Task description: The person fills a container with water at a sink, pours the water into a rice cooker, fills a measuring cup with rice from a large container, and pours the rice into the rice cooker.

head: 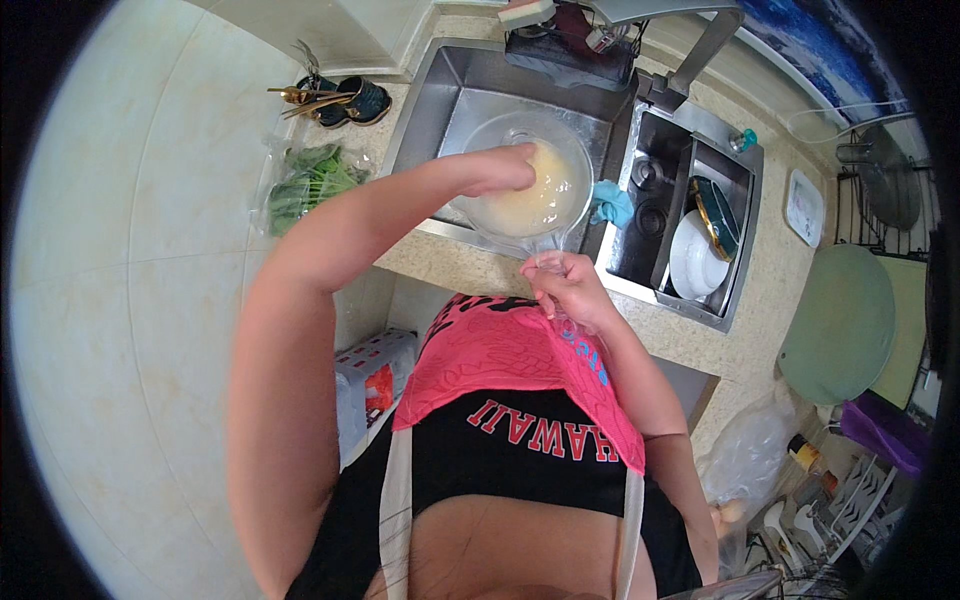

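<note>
A clear plastic bowl [581, 150] with a handle is held over the left basin of the steel sink [465, 105]. Pale yellow, wet contents [551, 187] that look like grain in cloudy water fill its lower part. My left hand [502, 169] reaches into the bowl from the left. Its fingertips are hidden, so whether they grasp anything is unclear. At the near side of the bowl, my right hand [566, 289] is closed around the clear handle [551, 259]. A light blue cloth [612, 202] hangs over the sink divider, just right of the bowl.
Bagged leafy greens [315, 180] and dark cups with utensils [367, 101] stand left of the sink. A faucet [694, 64] and dark caddy [570, 64] are behind it. The right basin holds a white bowl [697, 259] and green dish [715, 217]. A green board [838, 322] is far right.
</note>
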A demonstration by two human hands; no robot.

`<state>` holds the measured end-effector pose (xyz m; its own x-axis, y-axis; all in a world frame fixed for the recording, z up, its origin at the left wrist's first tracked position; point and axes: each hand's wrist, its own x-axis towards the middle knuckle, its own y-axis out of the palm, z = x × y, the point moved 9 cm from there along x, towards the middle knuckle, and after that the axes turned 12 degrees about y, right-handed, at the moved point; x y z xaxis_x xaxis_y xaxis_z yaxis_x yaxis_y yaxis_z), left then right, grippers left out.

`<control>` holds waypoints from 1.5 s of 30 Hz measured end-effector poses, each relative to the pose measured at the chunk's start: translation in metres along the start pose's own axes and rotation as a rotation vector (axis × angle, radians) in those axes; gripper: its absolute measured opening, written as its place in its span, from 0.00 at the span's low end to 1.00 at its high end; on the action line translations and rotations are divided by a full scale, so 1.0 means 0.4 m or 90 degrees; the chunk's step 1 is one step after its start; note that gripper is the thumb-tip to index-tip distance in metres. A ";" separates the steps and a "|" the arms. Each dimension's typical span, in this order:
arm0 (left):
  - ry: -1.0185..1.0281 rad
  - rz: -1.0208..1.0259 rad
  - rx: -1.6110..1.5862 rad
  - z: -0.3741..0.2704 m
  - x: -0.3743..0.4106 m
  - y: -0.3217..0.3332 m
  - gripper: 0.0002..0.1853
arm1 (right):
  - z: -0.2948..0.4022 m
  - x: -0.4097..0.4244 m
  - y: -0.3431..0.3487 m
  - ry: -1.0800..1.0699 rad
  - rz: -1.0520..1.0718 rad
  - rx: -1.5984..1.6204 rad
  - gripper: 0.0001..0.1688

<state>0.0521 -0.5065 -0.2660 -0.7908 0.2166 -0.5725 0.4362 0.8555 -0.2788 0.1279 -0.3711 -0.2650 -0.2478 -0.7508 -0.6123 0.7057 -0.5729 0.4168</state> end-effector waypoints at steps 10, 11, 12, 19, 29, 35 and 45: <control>0.338 0.138 0.789 -0.094 -0.006 0.116 0.16 | -0.008 -0.007 -0.026 -0.001 -0.046 0.029 0.08; 0.376 0.084 0.820 -0.096 -0.009 0.103 0.14 | -0.006 -0.008 -0.025 -0.005 -0.044 0.029 0.08; 0.415 0.028 0.849 -0.113 -0.019 0.088 0.13 | -0.004 -0.010 -0.025 -0.008 -0.042 0.029 0.08; 0.123 0.188 0.671 0.007 0.014 0.046 0.25 | 0.005 -0.012 -0.022 -0.009 -0.026 0.033 0.09; 0.101 -0.056 -0.374 0.011 0.039 0.096 0.35 | -0.016 -0.002 -0.036 0.004 -0.032 0.080 0.09; 0.187 -0.171 0.348 -0.028 0.023 -0.003 0.34 | -0.004 0.002 -0.028 -0.005 -0.018 0.073 0.10; 0.207 0.089 0.710 -0.100 -0.036 0.069 0.24 | -0.004 0.003 -0.020 0.003 -0.015 0.038 0.08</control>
<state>0.0585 -0.4672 -0.2344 -0.7081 0.5245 -0.4727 0.5359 -0.0367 -0.8435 0.1232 -0.3670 -0.2702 -0.2600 -0.7353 -0.6259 0.6588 -0.6089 0.4418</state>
